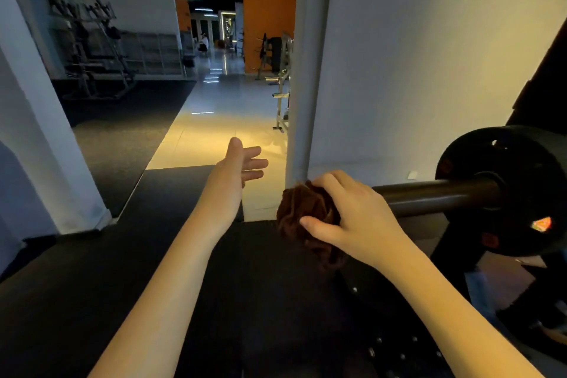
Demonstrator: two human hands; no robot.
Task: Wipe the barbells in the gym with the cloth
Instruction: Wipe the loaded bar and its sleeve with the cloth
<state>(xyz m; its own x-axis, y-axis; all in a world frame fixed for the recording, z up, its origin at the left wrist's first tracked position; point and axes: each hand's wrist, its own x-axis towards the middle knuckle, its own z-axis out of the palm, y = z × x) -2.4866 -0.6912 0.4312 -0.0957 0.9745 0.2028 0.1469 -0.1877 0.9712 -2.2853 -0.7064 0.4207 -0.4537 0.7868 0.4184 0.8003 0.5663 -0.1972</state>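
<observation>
A dim gym with white walls, one orange wall panel (267, 9) far back and a black rubber floor mat (116, 270) below. At far left one grey metal equipment rack (89, 49) stands against the wall. Two bare hands reach forward. The left hand (237, 169) hangs free in the air, fingers straight, grasping nothing. Right of it, beside one grey pillar (306, 70), the right hand (352, 215) clutches one bunched dark brown cloth (303, 209) over the end of the one dark steel barbell (435, 196). One black round weight plate (503, 190) sits on the bar at far right.
</observation>
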